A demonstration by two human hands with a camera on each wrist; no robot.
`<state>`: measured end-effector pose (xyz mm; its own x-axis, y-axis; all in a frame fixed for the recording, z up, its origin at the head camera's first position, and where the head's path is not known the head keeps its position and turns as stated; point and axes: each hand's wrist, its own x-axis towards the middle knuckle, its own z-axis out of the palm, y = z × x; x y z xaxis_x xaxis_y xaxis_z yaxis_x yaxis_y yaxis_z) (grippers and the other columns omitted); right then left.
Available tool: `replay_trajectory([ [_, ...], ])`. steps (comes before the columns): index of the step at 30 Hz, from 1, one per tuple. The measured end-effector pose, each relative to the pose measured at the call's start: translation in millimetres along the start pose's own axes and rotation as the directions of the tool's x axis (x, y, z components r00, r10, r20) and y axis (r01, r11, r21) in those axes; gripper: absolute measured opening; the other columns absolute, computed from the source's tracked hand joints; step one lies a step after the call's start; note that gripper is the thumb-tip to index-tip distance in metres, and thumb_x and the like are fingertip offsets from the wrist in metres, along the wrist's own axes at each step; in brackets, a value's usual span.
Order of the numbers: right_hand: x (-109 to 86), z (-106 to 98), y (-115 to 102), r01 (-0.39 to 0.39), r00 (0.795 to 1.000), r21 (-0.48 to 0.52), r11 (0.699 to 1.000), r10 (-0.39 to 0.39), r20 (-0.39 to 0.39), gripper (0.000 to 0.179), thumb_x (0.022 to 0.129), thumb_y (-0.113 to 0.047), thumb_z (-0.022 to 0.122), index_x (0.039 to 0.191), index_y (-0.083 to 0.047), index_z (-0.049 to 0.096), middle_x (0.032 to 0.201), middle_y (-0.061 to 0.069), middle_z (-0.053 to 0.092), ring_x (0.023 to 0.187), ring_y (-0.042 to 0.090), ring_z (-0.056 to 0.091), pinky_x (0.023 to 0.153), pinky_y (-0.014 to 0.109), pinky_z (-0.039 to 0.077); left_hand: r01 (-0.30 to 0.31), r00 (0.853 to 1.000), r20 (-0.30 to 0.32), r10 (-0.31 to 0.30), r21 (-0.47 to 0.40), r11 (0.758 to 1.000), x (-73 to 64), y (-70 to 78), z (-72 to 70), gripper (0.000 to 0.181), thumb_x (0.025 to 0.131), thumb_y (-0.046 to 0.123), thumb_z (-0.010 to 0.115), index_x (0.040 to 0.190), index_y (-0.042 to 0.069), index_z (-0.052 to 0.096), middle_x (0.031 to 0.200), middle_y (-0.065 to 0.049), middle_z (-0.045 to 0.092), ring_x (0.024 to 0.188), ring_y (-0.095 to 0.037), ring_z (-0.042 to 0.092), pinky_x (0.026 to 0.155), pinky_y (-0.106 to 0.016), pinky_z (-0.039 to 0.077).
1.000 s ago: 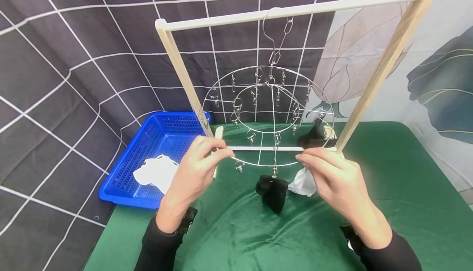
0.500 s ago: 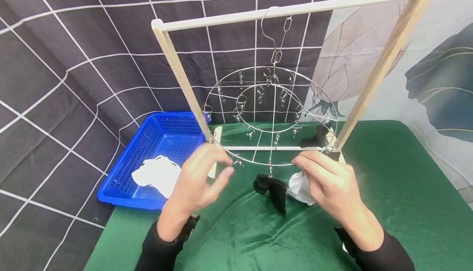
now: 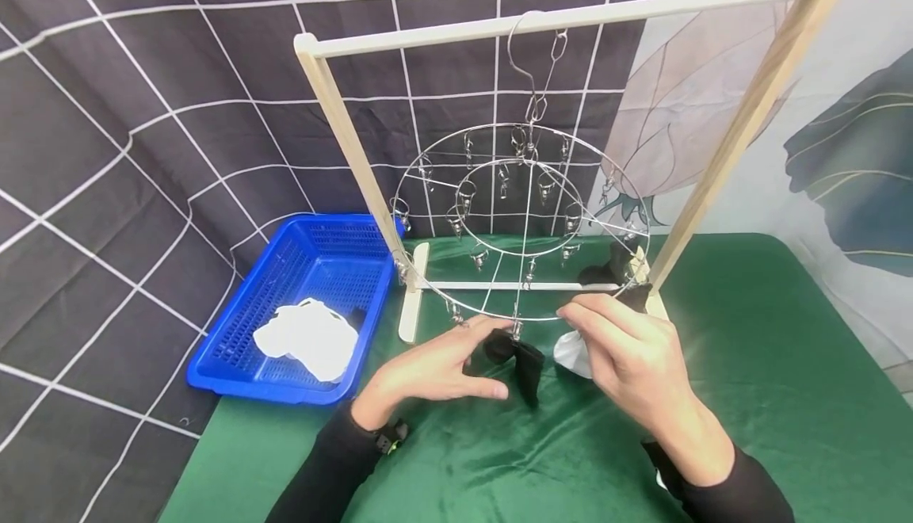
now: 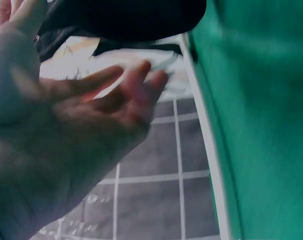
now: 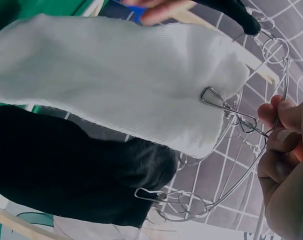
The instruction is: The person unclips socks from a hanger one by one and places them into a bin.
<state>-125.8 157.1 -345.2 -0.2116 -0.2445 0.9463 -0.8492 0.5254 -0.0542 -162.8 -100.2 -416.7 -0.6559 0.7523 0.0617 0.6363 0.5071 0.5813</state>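
A round wire sock hanger (image 3: pixel 535 319) with small metal clips hangs by its hook. My right hand (image 3: pixel 635 349) pinches its near rim between thumb and fingers, beside the clip on a white sock (image 5: pixel 116 75). Another clip holds a black sock (image 5: pixel 81 165) next to it in the right wrist view. At the front of the ring hangs a black sock (image 3: pixel 528 368). My left hand (image 3: pixel 438 364) is close to that sock's left side, fingers extended and thumb apart; whether it touches the sock I cannot tell. The left wrist view is blurred.
A wooden frame (image 3: pixel 571 17) carries the hanger from its top bar. To the left, a blue plastic basket (image 3: pixel 264 392) holds white cloth items (image 3: pixel 307 341) and something dark. Green cloth (image 3: pixel 770 364) covers the table. A grid-patterned curtain (image 3: pixel 235 135) stands behind.
My left hand has let go of the hanger's rim and moved right and down toward the front black sock. The ring has turned slightly; my right hand stays on it.
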Motion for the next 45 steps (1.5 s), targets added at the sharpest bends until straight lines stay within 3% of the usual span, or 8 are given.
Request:
replay_trajectory([
  [7, 0.4, 1, 0, 0.005, 1.0, -0.003, 1.0, -0.005, -0.003, 0.024, 0.09, -0.004, 0.051, 0.086, -0.004, 0.075, 0.083, 0.004, 0.068, 0.068, 0.02, 0.063, 0.058, 0.033, 0.049, -0.152, 0.973, -0.205, 0.102, -0.246, 0.957, 14.2, 8.4, 12.1, 0.044, 0.09, 0.039, 0.065, 0.131, 0.028, 0.052, 0.123, 0.012, 0.057, 0.106, -0.004, 0.055, 0.079, -0.026, 0.049],
  [10, 0.5, 1, -1, 0.002, 1.0, -0.002, 1.0, -0.002, 0.003, 0.024, 0.089, -0.003, 0.051, 0.087, -0.004, 0.075, 0.084, 0.004, 0.068, 0.068, 0.02, 0.064, 0.058, 0.033, 0.049, -0.228, 0.946, -0.288, 0.147, -0.274, 0.934, 15.3, 10.7, 15.2, 0.024, 0.093, 0.027, 0.064, 0.116, 0.023, 0.062, 0.108, 0.011, 0.064, 0.093, -0.005, 0.059, 0.075, -0.024, 0.049],
  [14, 0.1, 1, -1, -0.002, 1.0, 0.004, 1.0, 0.002, 0.013, 0.023, 0.09, -0.004, 0.052, 0.089, -0.004, 0.075, 0.084, 0.004, 0.068, 0.068, 0.02, 0.064, 0.058, 0.033, 0.049, -0.252, 0.924, -0.351, 0.151, -0.264, 0.931, 13.2, 11.5, 18.9, 0.011, 0.091, 0.023, 0.066, 0.103, 0.021, 0.066, 0.09, 0.012, 0.065, 0.075, -0.005, 0.057, 0.065, -0.022, 0.048],
  [25, 2.3, 1, -5, -0.015, 0.999, 0.012, 1.0, 0.015, 0.031, 0.023, 0.093, -0.018, 0.059, 0.103, -0.002, 0.074, 0.097, 0.008, 0.07, 0.077, 0.022, 0.067, 0.06, 0.032, 0.049, -0.284, 0.917, -0.377, 0.133, -0.38, 0.88, 11.2, 16.0, 21.3, 0.005, 0.092, 0.025, 0.066, 0.092, 0.02, 0.068, 0.079, 0.011, 0.064, 0.066, -0.006, 0.054, 0.058, -0.025, 0.048],
  [32, 5.8, 7, -17, -0.019, 0.992, 0.156, 0.988, 0.039, -0.122, 0.02, 0.089, -0.016, 0.066, 0.088, 0.003, 0.073, 0.083, 0.01, 0.069, 0.053, 0.01, 0.05, 0.045, 0.016, 0.031, -0.287, 0.914, -0.385, 0.13, -0.385, 0.877, 10.4, 20.0, 20.3, 0.006, 0.091, 0.026, 0.067, 0.087, 0.022, 0.067, 0.073, 0.011, 0.06, 0.062, -0.006, 0.051, 0.053, -0.024, 0.045],
  [37, -4.4, 13, -27, -0.127, 0.992, 0.213, 0.969, 0.121, 0.04, 0.021, 0.087, -0.022, 0.07, 0.084, -0.001, 0.071, 0.079, 0.005, 0.067, 0.052, 0.004, 0.045, 0.047, 0.012, 0.035, -0.316, 0.911, -0.381, 0.16, -0.394, 0.863, 8.9, 31.2, 15.0, 0.004, 0.092, 0.019, 0.066, 0.089, 0.016, 0.068, 0.073, 0.008, 0.059, 0.064, -0.006, 0.051, 0.054, -0.023, 0.045],
  [41, -18.3, 21, -29, -0.282, 0.951, 0.187, 0.941, 0.248, 0.186, 0.022, 0.083, -0.023, 0.076, 0.094, -0.004, 0.071, 0.088, 0.002, 0.067, 0.053, 0.002, 0.043, 0.048, 0.012, 0.036, -0.339, 0.912, -0.365, 0.19, -0.406, 0.849, 6.7, 46.3, 7.6, 0.004, 0.09, 0.008, 0.066, 0.092, 0.011, 0.068, 0.075, 0.002, 0.061, 0.066, -0.006, 0.053, 0.057, -0.023, 0.046],
  [45, -29.2, 28, -27, -0.4, 0.907, 0.195, 0.895, 0.356, 0.227, 0.029, 0.075, -0.012, 0.081, 0.101, -0.009, 0.071, 0.092, -0.004, 0.066, 0.052, 0.002, 0.042, 0.049, 0.011, 0.034, -0.328, 0.922, -0.338, 0.188, -0.428, 0.842, 4.9, 54.4, 4.6, 0.012, 0.088, 0.002, 0.066, 0.098, 0.008, 0.069, 0.081, -0.002, 0.065, 0.069, -0.007, 0.055, 0.06, -0.023, 0.048],
])
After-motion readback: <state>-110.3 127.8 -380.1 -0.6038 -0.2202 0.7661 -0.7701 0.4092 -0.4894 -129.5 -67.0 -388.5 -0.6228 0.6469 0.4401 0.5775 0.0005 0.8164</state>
